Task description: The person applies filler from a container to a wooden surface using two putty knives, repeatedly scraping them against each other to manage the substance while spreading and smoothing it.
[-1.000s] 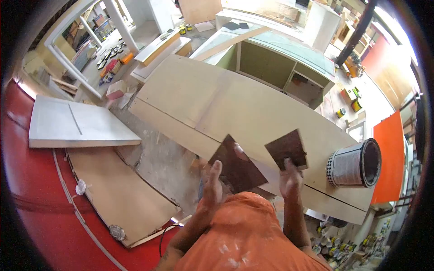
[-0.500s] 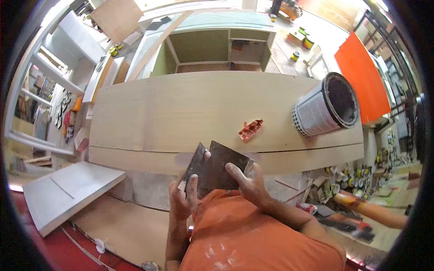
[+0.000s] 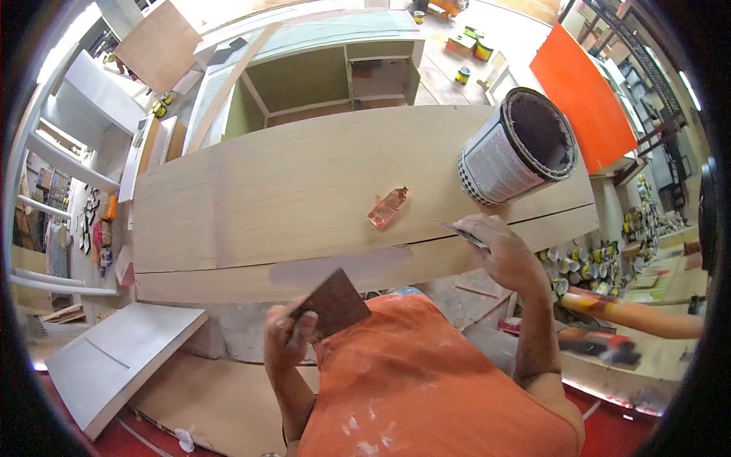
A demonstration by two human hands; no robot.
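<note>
Holding one thin scraper blade (image 3: 460, 233) edge-down on the wood panel (image 3: 304, 190), your right hand (image 3: 502, 255) fingers clamp it. Left hand (image 3: 288, 335) grips the second blade (image 3: 332, 303). Both look stiff, light; hold by the back edge.

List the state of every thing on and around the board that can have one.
can: open, on its side on the board
board: flat, smear of filler along the seam
small scraper: in the right hand, edge on the board
dark square plate: held in the left hand, off the board
cabinet: open-fronted
</note>
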